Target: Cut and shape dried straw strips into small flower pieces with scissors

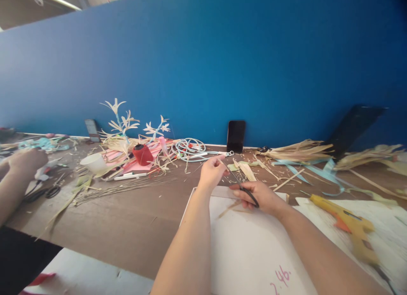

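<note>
My right hand [259, 196] is closed around the dark handles of a pair of scissors [251, 194]. Their blades point up and left toward my left hand [212, 171]. The thumb and fingers of my left hand are pinched together by the blade tips, and whatever they hold is too small to make out. Under both hands lies a white board or box lid [254, 244] with pink handwritten numbers. A thin straw-coloured strip [229, 209] rests on it, just below my right fingers.
A yellow glue gun [346, 227] lies on papers at right. Behind are dried husk bundles [299, 151], a phone [235, 136] against the blue partition, a coiled pale cord [190, 150], red thread spool [142, 155] and white cup [93, 162]. Another person's hand [28, 162] is far left.
</note>
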Demonstrator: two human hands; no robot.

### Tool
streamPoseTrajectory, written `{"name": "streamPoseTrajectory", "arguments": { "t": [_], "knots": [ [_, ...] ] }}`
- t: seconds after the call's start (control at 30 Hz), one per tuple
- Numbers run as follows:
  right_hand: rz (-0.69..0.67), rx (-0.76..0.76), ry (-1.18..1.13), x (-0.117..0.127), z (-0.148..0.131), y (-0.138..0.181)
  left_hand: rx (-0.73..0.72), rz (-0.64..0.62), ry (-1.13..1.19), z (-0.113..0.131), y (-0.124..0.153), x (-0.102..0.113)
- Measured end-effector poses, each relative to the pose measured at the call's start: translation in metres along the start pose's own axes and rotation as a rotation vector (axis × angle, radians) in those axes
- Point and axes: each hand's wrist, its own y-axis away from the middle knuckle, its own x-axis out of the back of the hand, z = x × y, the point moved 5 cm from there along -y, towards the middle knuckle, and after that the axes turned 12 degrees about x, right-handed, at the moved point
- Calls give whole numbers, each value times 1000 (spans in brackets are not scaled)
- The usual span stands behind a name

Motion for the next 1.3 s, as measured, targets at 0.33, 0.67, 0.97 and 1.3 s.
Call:
{"name": "streamPoseTrajectory", "arguments": {
  "t": [0.33,0.67,0.97,1.3],
  "knots": [
    [102,-8,-46,-1,-2,-3,36,0,32,2,2,-1],
    [461,40,-315,16,3,-2,142,-62,167,3,7,-8],
    [586,190,-462,22,6,-3,247,-231,117,-7,13,-28],
    [594,192,-428,22,5,-4,319,-268,-144,-13,17,-32]
  ]
}}
